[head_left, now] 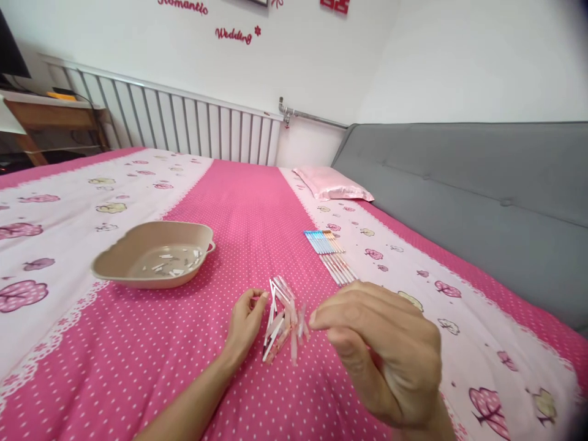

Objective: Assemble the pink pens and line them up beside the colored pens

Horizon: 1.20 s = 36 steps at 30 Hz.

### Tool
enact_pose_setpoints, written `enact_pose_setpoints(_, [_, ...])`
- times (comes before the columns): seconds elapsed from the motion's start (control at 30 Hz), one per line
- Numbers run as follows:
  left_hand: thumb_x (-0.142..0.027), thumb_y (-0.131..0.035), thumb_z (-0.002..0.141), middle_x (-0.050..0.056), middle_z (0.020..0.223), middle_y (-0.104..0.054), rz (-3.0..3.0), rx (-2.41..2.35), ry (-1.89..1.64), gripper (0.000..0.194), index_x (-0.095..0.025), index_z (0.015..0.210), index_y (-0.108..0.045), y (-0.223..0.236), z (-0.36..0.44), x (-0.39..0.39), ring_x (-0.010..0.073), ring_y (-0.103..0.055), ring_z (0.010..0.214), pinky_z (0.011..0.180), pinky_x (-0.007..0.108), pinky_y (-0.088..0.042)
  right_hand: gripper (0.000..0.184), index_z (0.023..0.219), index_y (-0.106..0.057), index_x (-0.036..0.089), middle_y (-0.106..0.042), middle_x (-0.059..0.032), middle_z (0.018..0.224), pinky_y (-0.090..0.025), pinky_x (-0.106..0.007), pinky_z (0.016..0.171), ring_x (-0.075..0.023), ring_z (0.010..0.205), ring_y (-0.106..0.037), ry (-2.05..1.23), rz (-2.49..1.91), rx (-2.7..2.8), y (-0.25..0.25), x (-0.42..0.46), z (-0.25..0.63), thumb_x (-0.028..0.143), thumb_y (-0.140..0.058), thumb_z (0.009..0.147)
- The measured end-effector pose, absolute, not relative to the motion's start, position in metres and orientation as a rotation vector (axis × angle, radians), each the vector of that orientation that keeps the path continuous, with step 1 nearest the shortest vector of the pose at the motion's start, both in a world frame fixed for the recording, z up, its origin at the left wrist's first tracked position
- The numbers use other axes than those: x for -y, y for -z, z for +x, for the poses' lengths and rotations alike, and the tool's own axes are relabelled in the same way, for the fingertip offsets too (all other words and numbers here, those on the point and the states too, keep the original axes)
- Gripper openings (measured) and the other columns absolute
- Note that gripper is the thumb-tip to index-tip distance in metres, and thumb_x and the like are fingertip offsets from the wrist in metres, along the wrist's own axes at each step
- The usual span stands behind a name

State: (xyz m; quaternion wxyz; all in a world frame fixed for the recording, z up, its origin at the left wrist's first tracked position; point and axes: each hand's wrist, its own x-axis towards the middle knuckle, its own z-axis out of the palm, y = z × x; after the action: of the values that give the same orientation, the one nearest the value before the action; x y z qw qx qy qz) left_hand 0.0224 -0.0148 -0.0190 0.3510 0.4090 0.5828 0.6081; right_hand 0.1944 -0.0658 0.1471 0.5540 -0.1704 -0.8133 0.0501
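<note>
While our left hand (245, 321) rests on the bed (248, 214), thumb against its curled fingers, we can't tell if it's grasping anything; its tips are just beside a loose pile of white sticks and pale pink tubes (289, 315). That pile lies mid-bed, approx. halfway btwn the left and right edges, w/ some sticks showing dark ends. Our right hand (376, 349) is on the pile's other side, fingers bent, thumb apart from the forefinger, so it looks released; forefinger tip's nr the outermost tubes. Farther toward the bed's right edge we've got a neat row of blue and orange sticks (321, 242), w/ pale pink-and-white sticks (337, 268) lined up on its near side. Toward the bed's left edge sits a beige basin (147, 236), its handle facing the pile, w/ small white bits (177, 263) scattered over its bottom. At the bed's far right corner we see a pink pillow (333, 182) by the grey headboard (459, 171), and a white radiator (169, 116) runs past the far edge.
</note>
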Motion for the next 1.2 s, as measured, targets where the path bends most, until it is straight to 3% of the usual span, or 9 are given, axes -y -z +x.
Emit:
enact_pose_setpoints(0.2, [-0.045, -0.054, 0.08, 0.001, 0.067, -0.058, 1.257, -1.536, -1.48, 0.03, -0.016, 0.08, -0.059, 0.029, 0.017, 0.013, 0.0141, -0.05, 0.058, 0.056, 0.025, -0.039, 0.016, 0.076, -0.064, 0.016, -0.065, 0.0001, 0.063, -0.046, -0.027, 0.056, -0.0112, 0.058, -0.058, -0.109, -0.436, 1.908, -0.149, 0.065, 0.209, 0.013, -0.051, 0.086])
enact_pose_setpoints(0.27, [-0.045, -0.052, 0.082, 0.001, 0.068, -0.058, 1.271, -1.54, -1.458, 0.03, -0.016, 0.082, -0.058, 0.029, 0.017, 0.013, 0.0138, -0.05, 0.059, 0.056, 0.025, -0.039, 0.013, 0.086, -0.065, 0.017, -0.067, 0.0003, 0.07, -0.048, -0.026, 0.059, -0.0113, 0.063, -0.061, -0.083, -0.488, 1.908, -0.147, 0.063, 0.211, 0.012, -0.053, 0.085])
enact_pose_setpoints(0.43, [-0.046, -0.051, 0.083, 0.002, 0.072, -0.059, 1.283, -1.571, -1.423, 0.031, -0.016, 0.083, -0.058, 0.028, 0.017, 0.014, 0.0142, -0.052, 0.062, 0.058, 0.025, -0.039, 0.035, 0.116, -0.057, 0.015, -0.069, 0.0004, 0.083, -0.051, -0.023, 0.068, -0.0093, 0.071, -0.064, -0.04, -0.677, 1.936, -0.143, 0.057, 0.212, 0.006, -0.055, 0.083])
enact_pose_setpoints(0.63, [-0.047, -0.052, 0.082, 0.0, 0.068, -0.058, 1.273, -1.561, -1.441, 0.031, -0.016, 0.082, -0.058, 0.033, 0.016, 0.011, 0.0138, -0.05, 0.059, 0.056, 0.024, -0.039, 0.015, 0.084, -0.066, 0.017, -0.068, 0.0032, 0.07, -0.049, -0.019, 0.06, -0.0077, 0.062, -0.063, -0.462, -0.579, 2.201, -0.152, 0.071, 0.215, 0.009, -0.053, 0.084])
enact_pose_setpoints(0.83, [-0.047, -0.052, 0.081, 0.0, 0.068, -0.056, 1.283, -1.562, -1.438, 0.031, -0.016, 0.082, -0.057, 0.031, 0.016, 0.011, 0.0141, -0.049, 0.06, 0.058, 0.025, -0.04, 0.024, 0.106, -0.066, 0.027, -0.072, 0.0012, 0.096, -0.05, -0.03, 0.078, -0.0186, 0.088, -0.066, -0.579, -0.886, 2.564, -0.151, 0.075, 0.224, 0.024, -0.061, 0.083])
enact_pose_setpoints(1.2, [-0.047, -0.053, 0.081, 0.001, 0.069, -0.058, 1.272, -1.555, -1.446, 0.03, -0.017, 0.081, -0.058, 0.032, 0.016, 0.012, 0.0148, -0.051, 0.062, 0.059, 0.025, -0.04, 0.031, 0.118, -0.06, 0.027, -0.067, -0.0002, 0.111, -0.047, -0.034, 0.092, -0.0187, 0.104, -0.06, -0.649, -1.023, 2.604, -0.15, 0.069, 0.223, 0.029, -0.054, 0.088])
